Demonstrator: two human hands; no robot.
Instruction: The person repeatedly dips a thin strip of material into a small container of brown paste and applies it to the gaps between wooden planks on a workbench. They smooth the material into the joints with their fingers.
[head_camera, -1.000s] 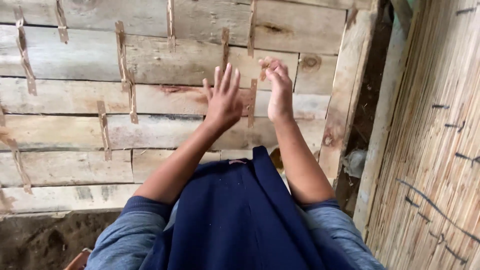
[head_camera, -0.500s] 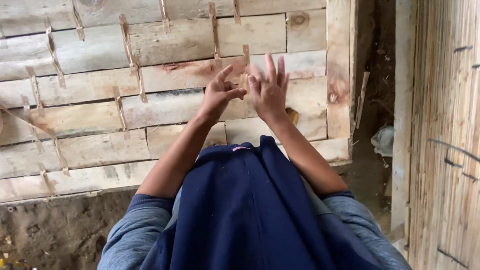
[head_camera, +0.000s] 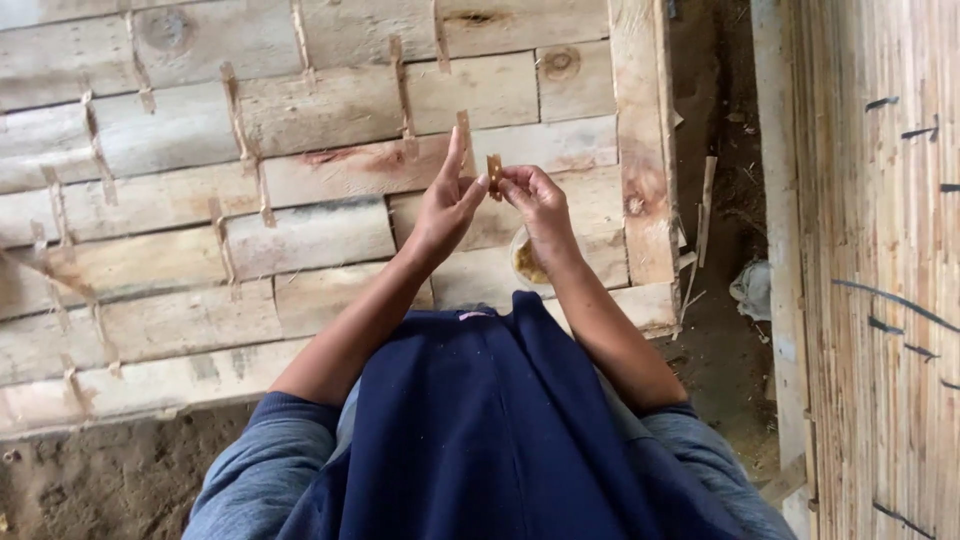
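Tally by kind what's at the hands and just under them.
Hands: 2, left hand and right hand
Strip piece, pinched by the right hand: 1
Bowl under the right wrist: 1
Total: 4

Small tan sliver (head_camera: 494, 170), upright; above the plank platform (head_camera: 330, 140).

Open air above plank platform (head_camera: 330, 235), bamboo wall (head_camera: 880, 250) blocking right, dirt gap (head_camera: 725, 220) between
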